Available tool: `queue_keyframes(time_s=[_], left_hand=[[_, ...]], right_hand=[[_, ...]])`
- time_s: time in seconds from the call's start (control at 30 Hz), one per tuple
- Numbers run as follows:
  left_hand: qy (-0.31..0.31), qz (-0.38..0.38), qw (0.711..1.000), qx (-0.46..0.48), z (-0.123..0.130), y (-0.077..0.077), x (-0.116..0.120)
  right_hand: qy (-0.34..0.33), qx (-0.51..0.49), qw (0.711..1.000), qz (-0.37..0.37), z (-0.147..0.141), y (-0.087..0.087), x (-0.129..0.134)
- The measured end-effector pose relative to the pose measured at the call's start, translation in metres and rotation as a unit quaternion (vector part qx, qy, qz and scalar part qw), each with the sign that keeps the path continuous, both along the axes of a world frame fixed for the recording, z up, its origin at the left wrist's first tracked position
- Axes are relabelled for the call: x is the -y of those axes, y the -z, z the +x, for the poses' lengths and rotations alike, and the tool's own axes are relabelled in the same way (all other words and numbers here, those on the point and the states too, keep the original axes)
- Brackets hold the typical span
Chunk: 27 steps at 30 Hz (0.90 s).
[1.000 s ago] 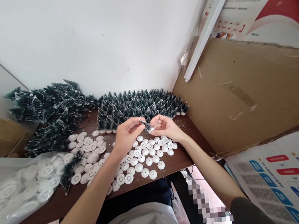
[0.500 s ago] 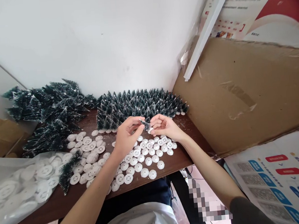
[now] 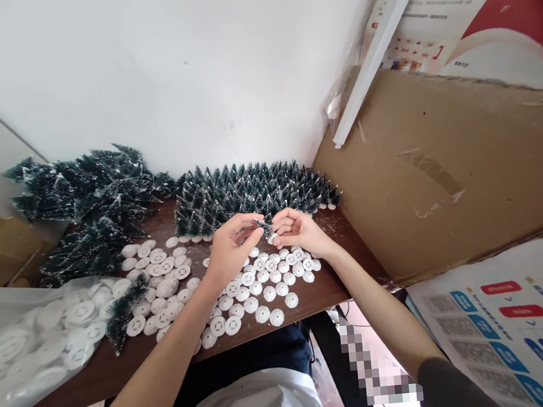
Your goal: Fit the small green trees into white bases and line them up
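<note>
Between my two hands, a small frosted artificial Christmas tree (image 3: 265,227) tilts with its tip up and to the left. My left hand (image 3: 231,245) pinches the tree's green part between thumb and fingers. At its lower end sits a white round base (image 3: 273,237), which my right hand (image 3: 300,231) grips between thumb and fingertips. Whether the base is fully seated on the stem I cannot tell. Loose white bases (image 3: 255,287) lie below my hands on the brown table (image 3: 324,291). Just behind my hands, rows of upright trees (image 3: 246,190) stand on white bases.
A heap of trees without visible bases (image 3: 94,193) lies at the back left. A clear plastic bag (image 3: 31,338) full of white bases is at the front left, with a single tree (image 3: 122,311) beside it. A cardboard sheet (image 3: 440,170) borders the right side; a white wall (image 3: 169,67) stands behind.
</note>
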State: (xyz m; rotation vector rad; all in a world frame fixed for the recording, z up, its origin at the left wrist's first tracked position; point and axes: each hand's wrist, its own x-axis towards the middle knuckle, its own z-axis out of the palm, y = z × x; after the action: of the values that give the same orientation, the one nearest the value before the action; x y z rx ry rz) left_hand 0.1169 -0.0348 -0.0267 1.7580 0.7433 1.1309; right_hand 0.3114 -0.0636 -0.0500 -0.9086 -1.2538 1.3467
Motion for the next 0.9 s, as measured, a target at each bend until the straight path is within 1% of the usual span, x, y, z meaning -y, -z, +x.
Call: queue_keyframes(time_s=[0.3,0.43,0.67,0.73,0.9], left_hand=[[0.000,-0.010,1.000,-0.022,0.0002,0.0073,-0.0034],[0.009,-0.010,1.000,-0.020,0.0007,0.0077,-0.0019],[-0.002,-0.019,1.000,0.005,0.0010,0.0062,0.0003],[0.004,-0.006,1.000,-0.009,0.0009,0.0061,0.0005],[0.015,0.057,0.997,-0.048,0.0010,0.0056,0.0012]], right_hand=[[-0.005,-0.003,1.000,0.003,0.0000,0.0004,0.0003],[-0.005,-0.002,1.000,0.000,-0.0002,0.0027,-0.0006],[0.004,-0.014,1.000,0.014,-0.0013,0.0008,0.0000],[0.004,-0.019,1.000,0.017,-0.0018,0.0004,0.0003],[-0.004,-0.024,1.000,0.020,-0.0024,0.0010,-0.0002]])
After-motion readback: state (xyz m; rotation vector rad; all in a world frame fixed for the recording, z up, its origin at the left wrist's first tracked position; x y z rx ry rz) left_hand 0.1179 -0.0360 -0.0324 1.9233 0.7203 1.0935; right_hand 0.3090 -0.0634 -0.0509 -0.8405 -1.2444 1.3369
